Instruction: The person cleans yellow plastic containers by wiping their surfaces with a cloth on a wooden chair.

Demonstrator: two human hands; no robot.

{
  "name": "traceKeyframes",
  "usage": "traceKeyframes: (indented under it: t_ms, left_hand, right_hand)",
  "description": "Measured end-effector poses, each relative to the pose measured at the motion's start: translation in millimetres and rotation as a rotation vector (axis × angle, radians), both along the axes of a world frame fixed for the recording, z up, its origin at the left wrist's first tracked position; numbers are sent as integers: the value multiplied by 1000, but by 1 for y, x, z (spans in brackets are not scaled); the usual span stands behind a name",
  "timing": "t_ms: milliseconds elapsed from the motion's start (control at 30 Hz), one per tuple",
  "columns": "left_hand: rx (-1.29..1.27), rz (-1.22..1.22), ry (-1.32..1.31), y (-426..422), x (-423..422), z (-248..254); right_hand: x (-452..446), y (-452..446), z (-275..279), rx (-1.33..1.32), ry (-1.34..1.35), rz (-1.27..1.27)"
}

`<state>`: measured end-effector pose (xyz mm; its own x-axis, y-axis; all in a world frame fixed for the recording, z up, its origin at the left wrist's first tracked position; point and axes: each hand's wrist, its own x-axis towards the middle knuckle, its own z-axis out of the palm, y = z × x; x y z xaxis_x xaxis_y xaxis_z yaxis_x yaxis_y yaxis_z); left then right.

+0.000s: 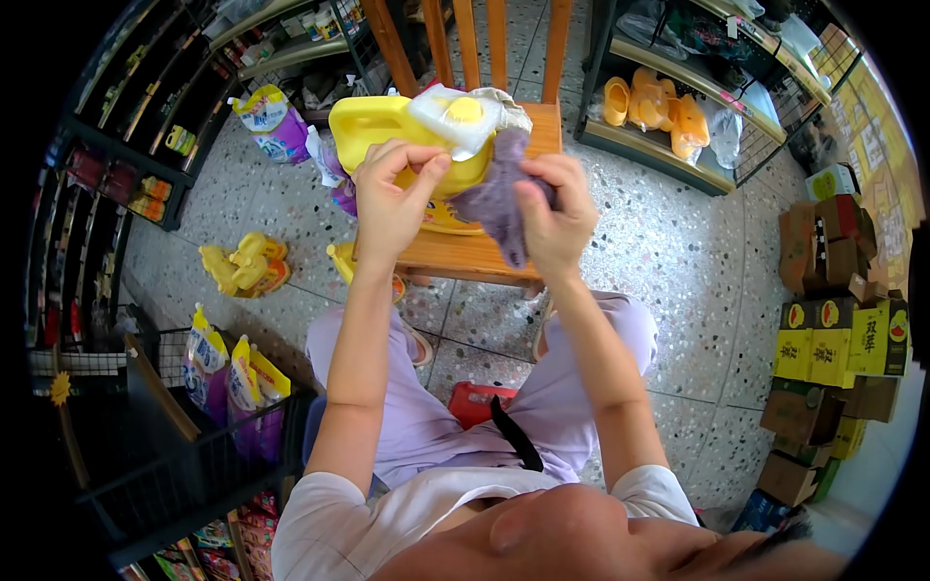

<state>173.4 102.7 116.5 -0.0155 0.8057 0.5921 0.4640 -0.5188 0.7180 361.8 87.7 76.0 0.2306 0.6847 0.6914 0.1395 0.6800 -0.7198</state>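
Nearest the camera, at the bottom edge, are the person's head (581,528) and white shirt (329,518). Light purple trousers (397,426) extend forward, with a red item (475,404) visible between the legs.

Both forearms reach forward to a wooden chair (446,255). A yellow jug (368,124) is on the chair seat, its handle toward the left. White plastic film (438,121) lies on top of the jug, surrounding a round yellow cap (466,109).

Left hand (392,189): positioned over the near left part of the jug. Thumb and index fingertips are brought together; whether anything is pinched between them cannot be told.

Right hand (557,208): thumb and fingers are clamped on a purple-grey cloth (499,198). The cloth hangs in folds at the right side of the jug, beside the film.

Surrounding items: further yellow jugs (232,271) and a purple pouch (276,131) stand on the speckled floor (668,290) to the left. Orange clogs (651,102) occupy a shelf at upper right. Stacked cartons (823,344) line the right side.
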Motion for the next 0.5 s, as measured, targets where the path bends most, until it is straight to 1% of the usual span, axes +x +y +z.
traceKeyframes:
  t_ms: [33,133,233,367,400,500]
  left_hand:
    - [-3,3,0,0,0,1]
    - [-5,8,2,-1,2,2]
    - [4,13,27,-2,2,4]
    - [21,29,58,-4,4,3]
    - [29,32,58,-3,5,3]
    - [31,31,60,-5,6,4]
  right_hand:
    - [-9,-1,1,16,-54,-12]
    - [-39,-1,-6,151,-316,-169]
    - [-49,8,-26,183,-305,-198]
    - [-43,14,-28,187,-221,-135]
    - [-42,15,-27,171,-187,-124]
    - [-44,12,-27,-18,6,-46]
